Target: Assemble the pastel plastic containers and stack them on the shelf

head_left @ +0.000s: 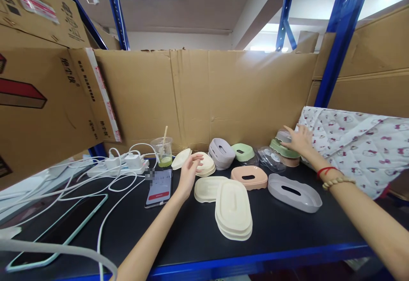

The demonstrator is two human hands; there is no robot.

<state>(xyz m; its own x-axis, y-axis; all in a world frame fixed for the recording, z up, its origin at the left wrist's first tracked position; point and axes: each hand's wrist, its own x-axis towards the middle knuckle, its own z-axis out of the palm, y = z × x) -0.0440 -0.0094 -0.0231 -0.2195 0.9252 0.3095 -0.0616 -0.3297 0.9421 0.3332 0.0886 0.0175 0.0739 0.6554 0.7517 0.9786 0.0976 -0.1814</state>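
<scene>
Cream lids (234, 208) lie stacked near on the black surface (284, 232), left of a grey lid (308, 198). Farther, the left hand (191, 168) has a loose, parted grip by a cream pile (207, 164); far right, the right hand (300, 139) spreads its grip at a green lid (281, 149), contact unclear.

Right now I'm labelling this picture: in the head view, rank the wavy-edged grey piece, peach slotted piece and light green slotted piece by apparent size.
1. Wavy-edged grey piece
2. Peach slotted piece
3. Light green slotted piece
The green one sits farther back, so true sizes are unsure.
</scene>
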